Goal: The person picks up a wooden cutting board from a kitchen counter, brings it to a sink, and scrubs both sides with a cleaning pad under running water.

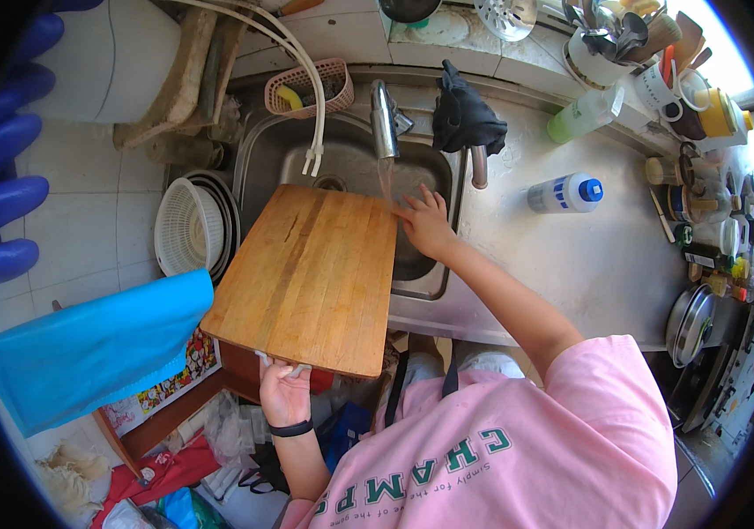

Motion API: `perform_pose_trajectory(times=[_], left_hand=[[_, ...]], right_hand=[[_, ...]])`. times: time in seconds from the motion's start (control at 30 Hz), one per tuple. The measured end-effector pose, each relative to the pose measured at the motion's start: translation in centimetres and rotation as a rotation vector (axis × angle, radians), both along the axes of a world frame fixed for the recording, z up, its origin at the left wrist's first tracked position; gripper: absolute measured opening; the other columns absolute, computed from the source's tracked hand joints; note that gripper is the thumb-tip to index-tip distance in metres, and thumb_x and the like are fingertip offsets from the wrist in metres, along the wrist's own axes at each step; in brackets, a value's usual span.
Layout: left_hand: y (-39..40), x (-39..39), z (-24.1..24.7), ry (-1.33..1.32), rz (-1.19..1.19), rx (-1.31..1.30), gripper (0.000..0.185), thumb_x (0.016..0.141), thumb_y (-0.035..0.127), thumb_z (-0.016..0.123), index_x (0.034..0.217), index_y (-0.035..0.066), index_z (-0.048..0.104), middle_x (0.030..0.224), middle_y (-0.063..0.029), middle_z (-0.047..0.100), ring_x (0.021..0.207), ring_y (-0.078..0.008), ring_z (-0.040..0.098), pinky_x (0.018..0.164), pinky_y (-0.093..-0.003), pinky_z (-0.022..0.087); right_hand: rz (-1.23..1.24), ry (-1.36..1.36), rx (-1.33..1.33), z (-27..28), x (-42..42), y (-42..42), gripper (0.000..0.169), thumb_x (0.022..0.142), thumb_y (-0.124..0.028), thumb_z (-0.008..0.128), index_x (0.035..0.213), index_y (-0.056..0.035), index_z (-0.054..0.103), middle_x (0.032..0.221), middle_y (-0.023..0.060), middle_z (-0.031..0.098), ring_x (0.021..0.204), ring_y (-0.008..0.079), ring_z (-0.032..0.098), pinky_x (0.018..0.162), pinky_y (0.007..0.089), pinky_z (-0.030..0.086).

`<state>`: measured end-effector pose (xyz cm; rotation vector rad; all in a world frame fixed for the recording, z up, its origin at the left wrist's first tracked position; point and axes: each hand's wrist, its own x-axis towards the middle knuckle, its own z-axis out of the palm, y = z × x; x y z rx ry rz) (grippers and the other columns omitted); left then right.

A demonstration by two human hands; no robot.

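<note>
A wooden cutting board [311,278] lies tilted over the front and left part of a stainless steel sink [439,284]. My left hand [286,393] grips the white handle [299,370] at the board's near edge, with a dark band on the wrist. At the board's far right corner is my right hand [426,225], fingers spread, holding nothing. One of its fingers reaches the corner; whether it presses there I cannot tell. From the chrome faucet [385,129], water [386,177] runs down beside this corner.
White hoses [317,125] hang over the sink near a pink basket [344,89]. A black cloth [466,112] drapes a second spout [478,168]. Stacked basins [192,225] and a blue sheet [106,337] stand left. A bottle [562,194] lies on the steel counter [548,264].
</note>
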<state>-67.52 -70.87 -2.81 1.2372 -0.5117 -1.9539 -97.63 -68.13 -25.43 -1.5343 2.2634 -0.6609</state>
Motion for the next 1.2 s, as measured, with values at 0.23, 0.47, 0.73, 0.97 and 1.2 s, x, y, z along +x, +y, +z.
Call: perform_pose_trajectory(times=[0.23, 0.47, 0.73, 0.97, 1.2], left_hand=[[0.3, 0.9, -0.2, 0.038, -0.039, -0.021, 0.061, 0.072, -0.003, 0.043, 0.132, 0.008, 0.038, 0.119, -0.0117, 0.055, 0.094, -0.0201, 0.057, 0.079, -0.0344, 0.048], [0.7, 1.4, -0.4, 0.049, -0.063, -0.023, 0.062, 0.072, -0.002, 0.043, 0.133, 0.008, 0.037, 0.122, -0.0128, 0.054, 0.105, -0.0234, 0.056, 0.083, -0.0362, 0.048], [1.0, -0.9, 0.1, -0.03, -0.018, 0.01, 0.054, 0.072, -0.002, 0.044, 0.126, 0.005, 0.042, 0.116, -0.0088, 0.056, 0.102, -0.0222, 0.057, 0.083, -0.0346, 0.048], [1.2, -0.6, -0.8, -0.012, -0.044, 0.004, 0.06, 0.071, -0.001, 0.044, 0.131, 0.006, 0.039, 0.121, -0.0093, 0.054, 0.106, -0.0228, 0.056, 0.085, -0.0369, 0.048], [1.1, 0.1, -0.7, 0.002, -0.028, -0.004, 0.059, 0.07, -0.004, 0.044, 0.128, 0.006, 0.04, 0.117, -0.0078, 0.055, 0.104, -0.0226, 0.056, 0.085, -0.0372, 0.049]], right_hand=[[0.015, -0.1, 0.147, 0.1, 0.4, -0.1, 0.039, 0.081, -0.009, 0.05, 0.118, -0.0206, 0.059, 0.119, 0.0108, 0.054, 0.128, 0.0417, 0.031, 0.105, 0.0546, 0.018], [0.033, -0.095, 0.317, 0.3, 0.1, -1.1, 0.039, 0.085, -0.013, 0.047, 0.123, -0.0206, 0.055, 0.122, 0.0139, 0.053, 0.128, 0.0452, 0.03, 0.105, 0.0573, 0.017], [-0.064, -0.054, 0.04, 0.8, -0.6, 0.9, 0.039, 0.081, -0.011, 0.05, 0.119, -0.0174, 0.058, 0.121, 0.0102, 0.054, 0.127, 0.0409, 0.032, 0.105, 0.0482, 0.025], [0.045, -0.193, 0.004, -0.8, -1.0, 0.3, 0.029, 0.081, -0.013, 0.05, 0.104, -0.0168, 0.067, 0.113, 0.008, 0.059, 0.123, 0.0375, 0.039, 0.096, 0.0457, 0.035], [-0.079, -0.1, 0.056, -2.0, -1.5, 0.2, 0.031, 0.08, -0.013, 0.05, 0.106, -0.0194, 0.066, 0.118, 0.0088, 0.056, 0.122, 0.0364, 0.039, 0.096, 0.0448, 0.035]])
